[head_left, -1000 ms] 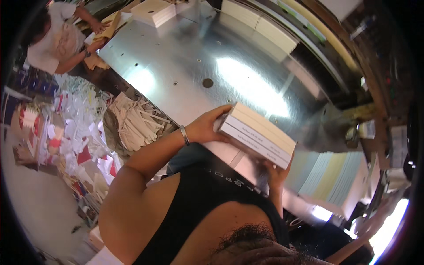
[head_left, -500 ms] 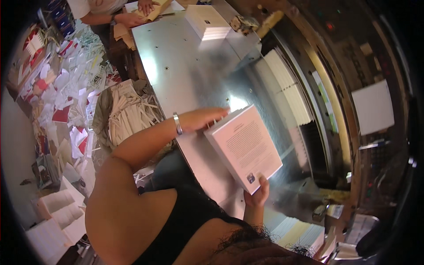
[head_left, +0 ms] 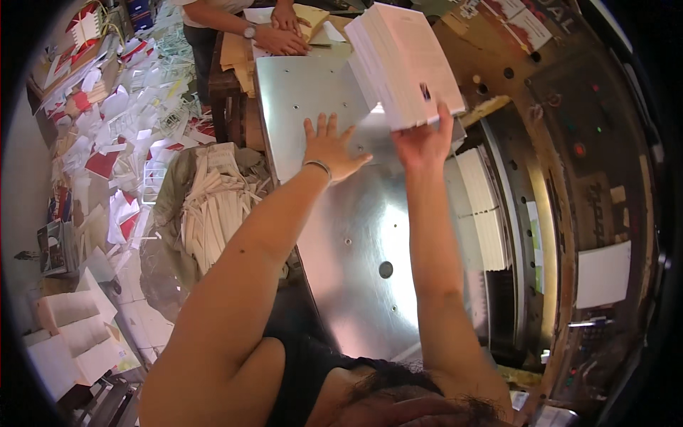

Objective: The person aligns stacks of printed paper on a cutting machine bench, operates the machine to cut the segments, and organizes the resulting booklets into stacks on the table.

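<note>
At the far end of the metal table [head_left: 324, 235], my right hand [head_left: 424, 142] grips the near edge of a thick stack of white books [head_left: 420, 60], thumb on the top cover. The uppermost cover is pale, with printed text and a small dark picture. Whether the stack rests on the pile seen there earlier or is held over it, I cannot tell. To the left of it, my left hand [head_left: 333, 151] is open over the metal surface, fingers spread, apart from the books.
Another person's hands [head_left: 284, 35] rest on brown paper beyond the table. A sack of paper strips [head_left: 220, 203] stands left, beside scattered paper scraps [head_left: 117, 153] on the floor. At right, a row of white books [head_left: 484, 213] sits in the machine's slot.
My right hand has carried the books from the table's middle to its far end. My left hand has left the books and spread open. The view has shifted.
</note>
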Available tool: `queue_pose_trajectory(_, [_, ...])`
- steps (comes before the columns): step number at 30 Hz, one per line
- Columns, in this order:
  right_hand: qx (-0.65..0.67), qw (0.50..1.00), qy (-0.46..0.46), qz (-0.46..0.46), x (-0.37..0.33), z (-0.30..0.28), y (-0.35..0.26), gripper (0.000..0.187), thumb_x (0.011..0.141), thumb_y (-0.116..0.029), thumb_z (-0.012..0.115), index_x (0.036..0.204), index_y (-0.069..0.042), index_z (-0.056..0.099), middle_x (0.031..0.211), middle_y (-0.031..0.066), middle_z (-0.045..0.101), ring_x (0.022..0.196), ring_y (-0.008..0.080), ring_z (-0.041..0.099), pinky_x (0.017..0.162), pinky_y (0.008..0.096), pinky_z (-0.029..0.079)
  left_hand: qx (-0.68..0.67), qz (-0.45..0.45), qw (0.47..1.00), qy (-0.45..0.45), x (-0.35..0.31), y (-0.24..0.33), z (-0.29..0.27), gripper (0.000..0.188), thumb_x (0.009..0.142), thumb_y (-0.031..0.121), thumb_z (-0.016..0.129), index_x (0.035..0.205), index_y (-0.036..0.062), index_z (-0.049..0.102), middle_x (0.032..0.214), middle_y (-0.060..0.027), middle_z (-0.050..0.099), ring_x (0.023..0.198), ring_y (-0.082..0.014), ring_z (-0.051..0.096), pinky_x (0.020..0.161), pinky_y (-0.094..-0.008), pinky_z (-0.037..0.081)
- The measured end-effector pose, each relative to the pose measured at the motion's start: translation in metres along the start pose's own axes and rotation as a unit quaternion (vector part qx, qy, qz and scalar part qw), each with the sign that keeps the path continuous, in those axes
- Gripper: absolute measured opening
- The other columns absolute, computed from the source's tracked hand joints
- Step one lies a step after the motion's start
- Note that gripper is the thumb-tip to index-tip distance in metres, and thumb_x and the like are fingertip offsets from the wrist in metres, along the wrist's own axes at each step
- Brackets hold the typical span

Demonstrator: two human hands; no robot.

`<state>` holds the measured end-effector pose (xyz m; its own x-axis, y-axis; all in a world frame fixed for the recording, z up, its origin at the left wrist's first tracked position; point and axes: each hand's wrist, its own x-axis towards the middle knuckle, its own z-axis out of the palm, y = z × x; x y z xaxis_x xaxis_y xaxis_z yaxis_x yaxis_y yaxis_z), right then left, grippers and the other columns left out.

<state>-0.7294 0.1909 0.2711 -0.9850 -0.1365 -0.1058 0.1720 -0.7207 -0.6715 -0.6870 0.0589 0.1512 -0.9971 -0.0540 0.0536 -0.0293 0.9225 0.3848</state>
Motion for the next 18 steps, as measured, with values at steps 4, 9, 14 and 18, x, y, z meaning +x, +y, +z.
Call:
queue_pose_trajectory(4, [-0.023, 0.994, 0.109, -0.003, 0.077, 0.027, 0.010, 0.044, 0.080, -0.040, 0.069, 0.111, -0.011, 0.061, 0.112, 0.0090, 0.059, 0.103, 0.0248, 0.056, 0.086, 0.0397, 0.047, -0.025, 0.006, 0.999, 0.019, -0.001, -0.002, 0.001, 0.082, 0.086, 0.070, 0.042, 0.150, 0.0186, 0.035, 0.158, -0.0204, 0.016, 0.147, -0.0394, 0.005, 0.114, -0.0597, -0.003])
queue_pose_trajectory(9, [-0.053, 0.996, 0.073, -0.008, 0.139, 0.020, 0.004, 0.043, 0.075, -0.036, 0.074, 0.105, -0.010, 0.057, 0.097, 0.0065, 0.061, 0.080, 0.0234, 0.060, 0.066, 0.0346, 0.050, -0.023, 0.000, 1.000, 0.001, -0.001, -0.002, -0.001, 0.085, 0.085, 0.073, 0.041, 0.150, 0.0197, 0.033, 0.159, -0.0194, 0.014, 0.147, -0.0384, 0.003, 0.114, -0.0602, -0.004])
queue_pose_trajectory(14, [-0.052, 0.991, 0.120, -0.041, 0.164, 0.014, 0.009, 0.042, 0.075, -0.037, 0.073, 0.104, -0.010, 0.057, 0.098, 0.0054, 0.062, 0.084, 0.0245, 0.062, 0.065, 0.0343, 0.050, -0.022, -0.001, 1.000, 0.000, 0.000, -0.005, -0.003, 0.084, 0.085, 0.073, 0.041, 0.150, 0.0198, 0.034, 0.159, -0.0192, 0.014, 0.147, -0.0381, 0.003, 0.114, -0.0603, -0.004])
queue_pose_trajectory(18, [-0.049, 0.989, 0.139, -0.023, 0.183, 0.005, 0.002, 0.032, 0.076, -0.032, 0.072, 0.097, -0.012, 0.056, 0.088, 0.0022, 0.063, 0.075, 0.0223, 0.063, 0.066, 0.0378, 0.053, -0.019, 0.004, 1.000, 0.001, 0.002, -0.002, -0.001, 0.085, 0.085, 0.073, 0.041, 0.151, 0.0199, 0.032, 0.159, -0.0191, 0.013, 0.147, -0.0382, 0.003, 0.113, -0.0606, -0.004])
